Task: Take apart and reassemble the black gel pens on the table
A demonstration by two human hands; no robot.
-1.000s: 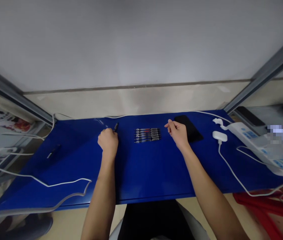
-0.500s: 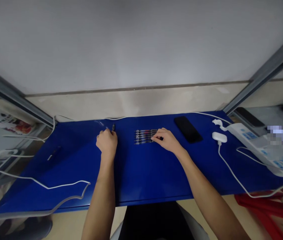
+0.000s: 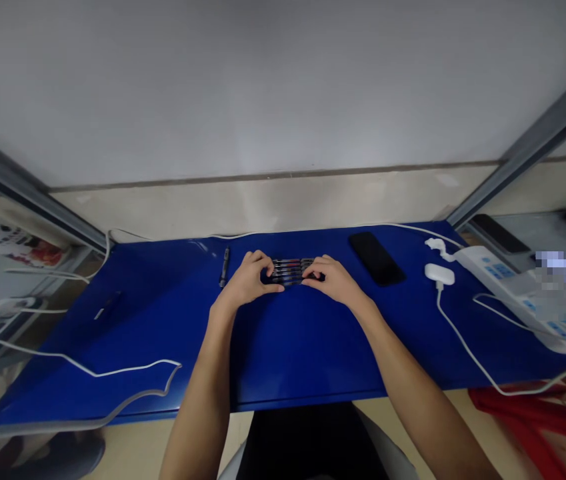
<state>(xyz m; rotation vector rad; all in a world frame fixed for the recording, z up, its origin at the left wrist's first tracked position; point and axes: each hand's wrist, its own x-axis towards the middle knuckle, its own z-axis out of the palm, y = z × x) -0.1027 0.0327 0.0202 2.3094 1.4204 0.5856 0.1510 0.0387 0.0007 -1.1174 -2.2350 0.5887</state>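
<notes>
Several pens (image 3: 287,268) lie side by side in a neat row on the blue desktop, their lengths running left to right. My left hand (image 3: 249,279) cups the left end of the row, with the thumb along the near side and the fingers curled at the far side. At the right end my right hand (image 3: 333,277) pinches the pens, thumb and forefinger close together at the nearest ones. A single dark pen (image 3: 224,267) lies apart, left of my left hand, pointing away from me.
On the blue desk (image 3: 293,360), a black phone (image 3: 376,258) lies right of the pens. Beyond it are a white earphone case (image 3: 439,274) on a cable and a white power strip (image 3: 497,270). Another dark pen (image 3: 109,305) and a white cable (image 3: 133,371) are at left.
My left hand has let go of the lone pen and moved right to the left end of the row. My right hand has stayed at the right end.
</notes>
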